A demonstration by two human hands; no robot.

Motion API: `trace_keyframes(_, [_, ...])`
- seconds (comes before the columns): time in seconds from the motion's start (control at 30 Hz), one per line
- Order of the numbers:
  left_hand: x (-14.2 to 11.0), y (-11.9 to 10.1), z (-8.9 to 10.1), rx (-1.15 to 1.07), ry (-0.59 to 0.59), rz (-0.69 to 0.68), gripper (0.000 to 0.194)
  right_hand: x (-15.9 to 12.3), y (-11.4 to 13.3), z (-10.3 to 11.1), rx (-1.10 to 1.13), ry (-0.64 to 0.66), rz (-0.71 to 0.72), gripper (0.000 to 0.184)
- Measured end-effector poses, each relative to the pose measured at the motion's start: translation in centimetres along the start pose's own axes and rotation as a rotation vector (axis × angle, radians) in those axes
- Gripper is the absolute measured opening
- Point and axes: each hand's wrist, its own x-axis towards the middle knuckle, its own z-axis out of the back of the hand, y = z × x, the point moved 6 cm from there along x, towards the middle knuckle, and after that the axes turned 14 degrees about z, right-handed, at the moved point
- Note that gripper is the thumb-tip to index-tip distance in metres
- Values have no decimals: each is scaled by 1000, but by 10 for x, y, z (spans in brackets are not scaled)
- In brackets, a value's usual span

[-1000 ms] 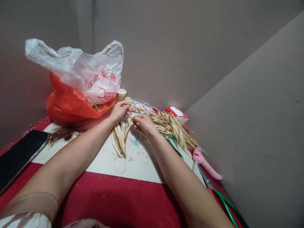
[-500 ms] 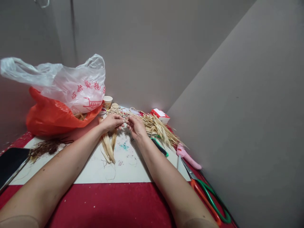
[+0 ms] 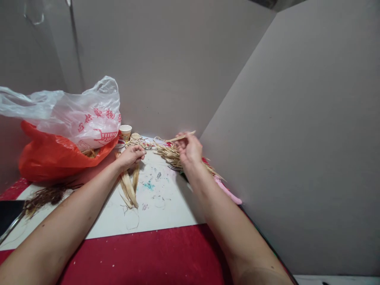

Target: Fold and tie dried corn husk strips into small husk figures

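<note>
My left hand (image 3: 131, 154) rests closed on the upper end of a bundle of dried husk strips (image 3: 128, 186) that lies on the white board (image 3: 154, 206). My right hand (image 3: 189, 149) is raised over a pile of dried straw strips (image 3: 169, 153) and pinches a single thin strip (image 3: 181, 137) that sticks out to the left. A braided straw cord (image 3: 137, 139) lies at the far end of the board, between the two hands.
An orange bag (image 3: 56, 156) with a clear printed bag (image 3: 80, 114) on it stands at the left. A paper cup (image 3: 125, 132) stands behind them. A pink tool (image 3: 228, 191) lies at the right, brown fibres (image 3: 41, 196) at the left. Grey walls close in behind and right.
My right hand has left the left hand, moved right to the straw pile and lifted a single strip. The view has shifted right. My left hand stays on the husk bundle.
</note>
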Motion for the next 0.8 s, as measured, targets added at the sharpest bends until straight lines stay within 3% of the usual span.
trace_keyframes(0.03, [1, 0, 2, -1, -19, -5, 24, 17, 24, 11, -38, -30, 149, 14])
trace_keyframes(0.1, [2, 0, 5, 2, -67, -18, 24, 48, 67, 35, -82, -94, 309, 16])
trace_keyframes(0.13, [3, -1, 7, 6, -88, -19, 25, 60, 94, 46, -181, -102, 484, 18])
trace_keyframes(0.2, [3, -2, 9, 21, -123, -25, 25, 75, 131, 57, -367, -8, 761, 24])
trace_keyframes(0.27, [3, -3, 11, 46, -152, -38, 27, 80, 141, 61, -548, 112, 890, 27])
trace_keyframes(0.33, [4, -4, 13, 62, -175, -51, 29, 79, 121, 58, -783, 277, 808, 27])
trace_keyframes(0.47, [6, -2, 14, 3, -162, -39, 34, 55, 52, 44, -1108, 582, 469, 18])
trace_keyframes(0.53, [6, -1, 13, -29, -135, -24, 33, 36, 36, 31, -1063, 611, 475, 16])
trace_keyframes(0.63, [4, -3, 9, -45, -68, 10, 29, 3, 23, -2, -804, 716, 486, 15])
trace_keyframes(0.73, [1, -3, 2, -38, 35, 54, 27, -32, 7, -39, -579, 933, 423, 44])
trace_keyframes(0.8, [0, -1, -2, -19, 99, 83, 26, -51, -6, -55, -569, 1057, 414, 45])
